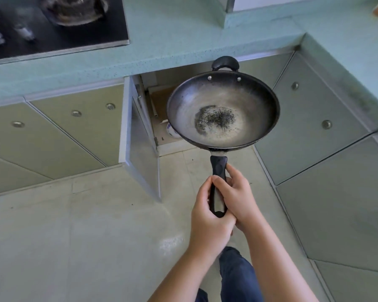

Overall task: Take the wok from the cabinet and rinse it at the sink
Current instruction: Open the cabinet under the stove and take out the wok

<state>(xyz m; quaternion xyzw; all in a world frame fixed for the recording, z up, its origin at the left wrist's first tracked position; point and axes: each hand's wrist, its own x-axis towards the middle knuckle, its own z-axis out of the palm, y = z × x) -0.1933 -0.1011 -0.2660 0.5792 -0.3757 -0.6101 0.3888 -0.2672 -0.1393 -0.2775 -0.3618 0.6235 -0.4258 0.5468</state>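
A dark metal wok (pixel 223 110) with a patch of black residue in its bowl hangs in the air in front of the open cabinet (pixel 162 118). It has a long black handle toward me and a small loop handle at its far rim. My left hand (pixel 207 216) and my right hand (pixel 238 197) both grip the long handle, thumbs meeting on top. The wok is level, outside the cabinet and below the counter edge. No sink is in view.
The cabinet door (pixel 140 136) stands open to the left of the wok. A teal countertop (pixel 172 40) runs above and wraps round to the right. A black gas stove (pixel 52 22) sits at top left. Pale floor tiles (pixel 85 236) lie below.
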